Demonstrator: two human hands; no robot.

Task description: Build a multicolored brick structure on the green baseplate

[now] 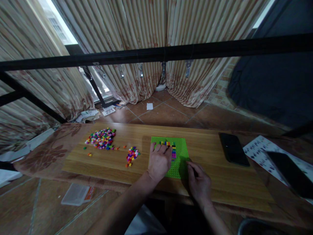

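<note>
Bricks of small, multicoloured plastic [173,155] are standing in a line along the upper part and down the right side of a bright green, square, studded plastic baseplate [181,153], which is lying flat on a long, light-brown wooden desk [207,143]. The bare left hand [160,160] is reaching over the baseplate's left half, palm down with fingers bent, and its fingertips are pointing at the bricks; whether they are gripping one, I cannot tell. The bare right hand [199,182] is resting at the baseplate's right edge, its fingers loosely curled and its thumb lying close to them; any hold on the edge is staying unclear. Farther left, a small, loose cluster of mixed-colour bricks [132,154] is lying between the baseplate and a larger multicoloured brick heap [101,138]. A black, rectangular phone [233,148] is lying near the desk's right end.
</note>
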